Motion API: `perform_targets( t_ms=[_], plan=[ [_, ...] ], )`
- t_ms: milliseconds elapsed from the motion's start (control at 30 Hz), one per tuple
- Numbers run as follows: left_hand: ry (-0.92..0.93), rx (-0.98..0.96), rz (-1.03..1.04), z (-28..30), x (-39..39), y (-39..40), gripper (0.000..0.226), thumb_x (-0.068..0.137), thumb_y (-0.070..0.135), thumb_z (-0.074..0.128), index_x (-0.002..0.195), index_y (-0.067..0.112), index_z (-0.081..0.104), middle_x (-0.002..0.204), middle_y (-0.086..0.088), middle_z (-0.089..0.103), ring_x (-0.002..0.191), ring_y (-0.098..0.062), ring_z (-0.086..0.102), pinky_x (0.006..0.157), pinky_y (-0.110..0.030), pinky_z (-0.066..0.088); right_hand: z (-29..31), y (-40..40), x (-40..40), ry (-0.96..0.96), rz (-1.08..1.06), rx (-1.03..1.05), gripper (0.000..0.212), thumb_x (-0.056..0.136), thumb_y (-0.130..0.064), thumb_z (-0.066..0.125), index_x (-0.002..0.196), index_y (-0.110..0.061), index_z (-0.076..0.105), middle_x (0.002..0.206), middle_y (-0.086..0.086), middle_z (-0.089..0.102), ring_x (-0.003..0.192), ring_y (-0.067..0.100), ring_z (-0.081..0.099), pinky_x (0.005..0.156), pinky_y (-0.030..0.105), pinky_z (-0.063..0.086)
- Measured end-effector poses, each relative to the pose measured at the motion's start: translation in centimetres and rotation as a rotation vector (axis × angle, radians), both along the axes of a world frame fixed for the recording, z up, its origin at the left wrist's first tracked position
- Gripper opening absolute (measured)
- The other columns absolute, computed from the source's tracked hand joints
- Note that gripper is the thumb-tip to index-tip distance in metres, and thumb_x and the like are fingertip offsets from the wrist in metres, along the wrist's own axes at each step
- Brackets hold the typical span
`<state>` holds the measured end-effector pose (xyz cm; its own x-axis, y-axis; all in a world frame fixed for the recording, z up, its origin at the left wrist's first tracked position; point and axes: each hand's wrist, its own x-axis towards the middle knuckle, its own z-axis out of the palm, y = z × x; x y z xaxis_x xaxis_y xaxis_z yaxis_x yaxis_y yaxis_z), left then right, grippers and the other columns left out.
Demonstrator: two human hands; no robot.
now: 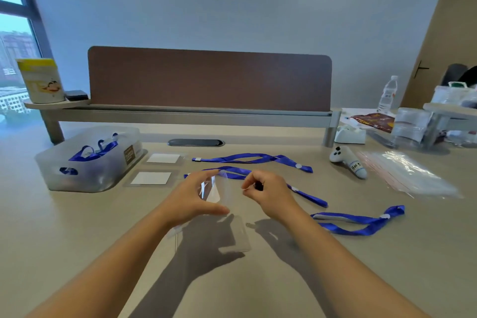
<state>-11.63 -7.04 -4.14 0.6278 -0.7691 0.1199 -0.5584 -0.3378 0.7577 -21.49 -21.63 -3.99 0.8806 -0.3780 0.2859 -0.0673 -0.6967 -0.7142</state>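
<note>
My left hand (pixel 193 196) holds a clear plastic badge sleeve (pixel 212 192) between thumb and fingers, lifted above the table. My right hand (pixel 265 192) is beside it with fingers curled, pinching the sleeve's right edge near a small dark clip. Just beyond both hands lies a blue lanyard (pixel 304 193) that runs off to the right. Another clear sleeve (pixel 232 235) lies flat on the table under my hands, in their shadow.
Two more blue lanyards (pixel 253 159) (pixel 361 219) lie on the table. Two sleeves with white cards (pixel 152 177) (pixel 163 158) sit left of centre. A translucent bin (pixel 87 162) holds finished lanyards. A white controller (pixel 348 161) and plastic bags (pixel 410 175) lie right.
</note>
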Motion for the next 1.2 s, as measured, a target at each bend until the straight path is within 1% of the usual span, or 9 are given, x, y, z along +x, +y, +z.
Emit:
perform_targets(
  t_ms=[67,133,200,267,400,600,733,967,1200],
  plan=[
    [-0.02,0.005,0.01,0.2,-0.2,0.3,0.097,0.046,0.045,0.069,0.134,0.027,0.033,0.144,-0.002,0.034,0.129,-0.019,0.035,0.105,-0.037,0.035,0.1,0.4,0.1,-0.015,-0.003,0.043,0.01,0.084,-0.003,0.059,0.089,-0.001,0.068,0.085,0.006,0.064,0.076,0.011,0.054,0.076,0.026,0.049],
    [-0.021,0.007,-0.001,0.4,-0.3,0.5,0.096,0.046,0.043,0.069,0.134,0.027,0.033,0.145,-0.002,0.034,0.131,-0.019,0.034,0.106,-0.038,0.034,0.1,0.6,0.2,-0.047,0.003,0.084,0.012,0.083,0.001,0.059,0.087,0.002,0.07,0.084,0.008,0.064,0.081,0.017,0.058,0.081,0.03,0.052],
    [-0.017,0.015,-0.013,0.4,-0.2,0.6,0.097,0.047,0.045,0.073,0.133,0.028,0.033,0.144,-0.002,0.034,0.127,-0.016,0.034,0.1,-0.033,0.036,-0.1,0.7,0.3,-0.072,0.019,0.1,0.013,0.081,0.004,0.059,0.086,0.005,0.071,0.074,-0.002,0.061,0.075,0.012,0.059,0.077,0.022,0.052],
    [0.004,0.015,-0.02,0.3,0.1,0.6,0.089,0.057,0.034,0.077,0.133,0.028,0.033,0.144,-0.003,0.034,0.121,-0.013,0.035,0.093,-0.029,0.036,-0.3,0.8,0.6,-0.084,0.034,0.091,0.014,0.08,0.006,0.059,0.086,0.005,0.072,0.069,-0.012,0.058,0.068,0.004,0.057,0.068,0.009,0.05],
    [0.041,0.028,-0.021,0.1,0.5,0.6,0.079,0.069,0.019,0.075,0.134,0.029,0.031,0.144,-0.003,0.035,0.128,-0.021,0.035,0.095,-0.031,0.035,-0.4,1.0,1.0,-0.112,0.051,0.076,0.014,0.081,0.004,0.06,0.086,0.004,0.073,0.072,-0.011,0.059,0.067,0.001,0.057,0.063,0.003,0.048],
    [0.039,0.042,-0.044,0.0,0.8,0.7,0.078,0.07,0.017,0.074,0.134,0.027,0.031,0.144,-0.004,0.036,0.116,-0.013,0.036,0.091,-0.029,0.036,-0.5,1.7,1.7,-0.141,0.083,0.213,0.013,0.081,0.005,0.058,0.083,0.001,0.071,0.072,-0.005,0.059,0.069,0.006,0.056,0.069,0.015,0.05],
    [-0.124,0.108,0.0,0.2,1.0,0.9,0.084,0.068,0.024,0.076,0.136,0.026,0.028,0.147,-0.002,0.032,0.132,-0.02,0.03,0.108,-0.039,0.031,-0.5,1.9,2.3,-0.051,0.096,0.48,0.026,0.081,0.006,0.056,0.074,-0.019,0.052,0.076,0.0,0.054,0.069,0.01,0.052,0.064,0.018,0.048],
    [-0.356,0.218,0.069,0.1,1.3,1.3,0.091,0.064,0.04,0.076,0.138,0.029,0.024,0.148,0.003,0.029,0.135,-0.018,0.025,0.112,-0.04,0.026,-0.2,2.5,3.2,-0.011,0.2,0.905,0.018,0.083,0.003,0.053,0.083,-0.015,0.051,0.079,0.005,0.059,0.07,0.016,0.057,0.065,0.024,0.047],
    [-0.326,0.203,0.061,0.0,1.6,2.0,0.091,0.064,0.038,0.076,0.138,0.029,0.024,0.148,0.003,0.028,0.135,-0.018,0.024,0.112,-0.042,0.027,-0.4,2.8,3.9,0.045,0.18,0.824,0.019,0.088,0.003,0.047,0.083,-0.014,0.056,0.083,0.004,0.062,0.076,0.014,0.059,0.07,0.023,0.049]
  ],
)
